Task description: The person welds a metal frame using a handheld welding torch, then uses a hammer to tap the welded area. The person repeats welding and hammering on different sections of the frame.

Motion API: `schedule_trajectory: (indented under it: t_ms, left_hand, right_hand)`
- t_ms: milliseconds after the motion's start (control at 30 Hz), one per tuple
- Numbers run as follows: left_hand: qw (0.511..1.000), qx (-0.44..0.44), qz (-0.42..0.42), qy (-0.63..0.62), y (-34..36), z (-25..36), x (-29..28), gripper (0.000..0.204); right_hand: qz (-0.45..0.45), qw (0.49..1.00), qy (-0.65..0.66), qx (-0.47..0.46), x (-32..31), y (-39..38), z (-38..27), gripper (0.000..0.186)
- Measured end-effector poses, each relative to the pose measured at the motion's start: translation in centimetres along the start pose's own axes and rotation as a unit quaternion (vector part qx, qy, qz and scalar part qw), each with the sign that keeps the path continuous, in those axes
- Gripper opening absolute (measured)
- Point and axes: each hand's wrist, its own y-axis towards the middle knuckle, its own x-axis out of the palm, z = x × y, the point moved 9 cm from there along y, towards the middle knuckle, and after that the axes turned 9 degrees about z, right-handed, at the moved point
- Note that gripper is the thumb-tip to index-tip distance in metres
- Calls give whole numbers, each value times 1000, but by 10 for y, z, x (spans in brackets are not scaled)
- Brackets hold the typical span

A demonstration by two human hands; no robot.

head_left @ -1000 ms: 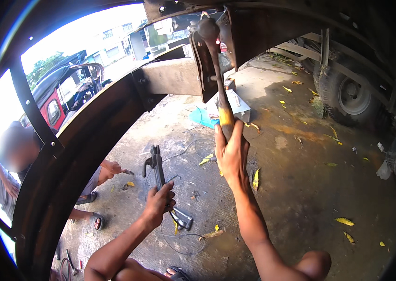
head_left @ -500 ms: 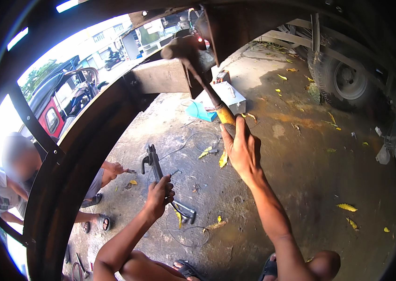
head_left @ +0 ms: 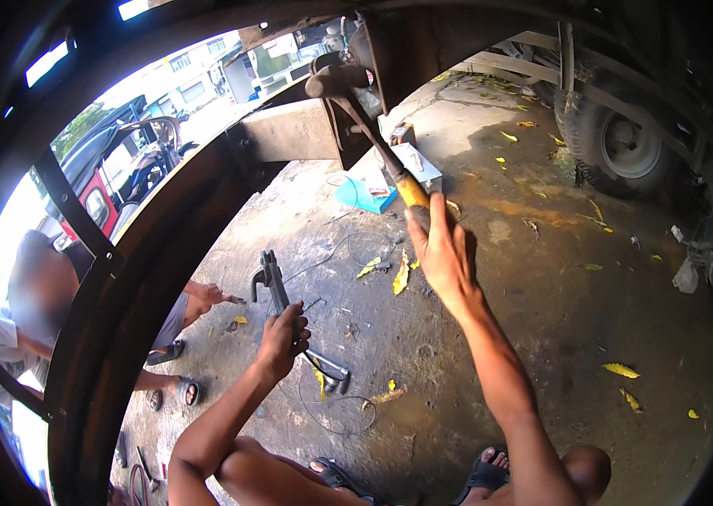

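My right hand (head_left: 447,257) grips a hammer (head_left: 380,148) by the yellow and dark end of its handle. The rusty hammer head is raised in front of the steel bracket and beam end (head_left: 293,131); whether it touches them I cannot tell. Lower and to the left, my left hand (head_left: 282,341) is closed round a black welding electrode holder (head_left: 272,280), its jaws pointing up. Below that hand, a grey metal tool with a bent end (head_left: 328,369) appears on or just above the ground, close to a thin cable (head_left: 344,432).
A dark curved steel beam (head_left: 133,278) rises on the left, with a crouching person (head_left: 36,287) behind it. Beyond the bracket stand a light metal box (head_left: 417,164) and a blue tray (head_left: 365,196). A truck wheel (head_left: 626,139) is at right. Yellow leaves (head_left: 401,277) litter the wet concrete.
My right hand and the hammer have shifted slightly right. A red glowing spot behind the hammer head no longer shows. My left hand has moved slightly, still holding the electrode holder.
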Motion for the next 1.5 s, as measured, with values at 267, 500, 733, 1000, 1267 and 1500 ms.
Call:
schedule_trajectory:
  t_ms: [267,500,733,1000,1267,1500]
  left_hand:
    - [1000,-24,6,-6,-6,-3,-6,21]
    - [999,-30,4,-36,3,-9,-13,21]
    - [999,-35,16,-35,-3,-5,-11,20]
    - [999,-30,5,-33,2,-7,-4,20]
    - [999,-30,17,-29,3,-8,-15,20]
    - [999,-24,34,-30,2,-8,-6,19]
  right_hand:
    - [83,994,26,-59,-5,-14,-18,43]
    - [-3,997,48,64,21,-9,9,38]
    - [83,990,55,-104,-6,-13,-41,45]
    - [12,996,51,65,31,-4,16,38]
    - [94,987,57,-116,-3,-11,-31,41]
    - [35,995,86,33,27,7,14,31]
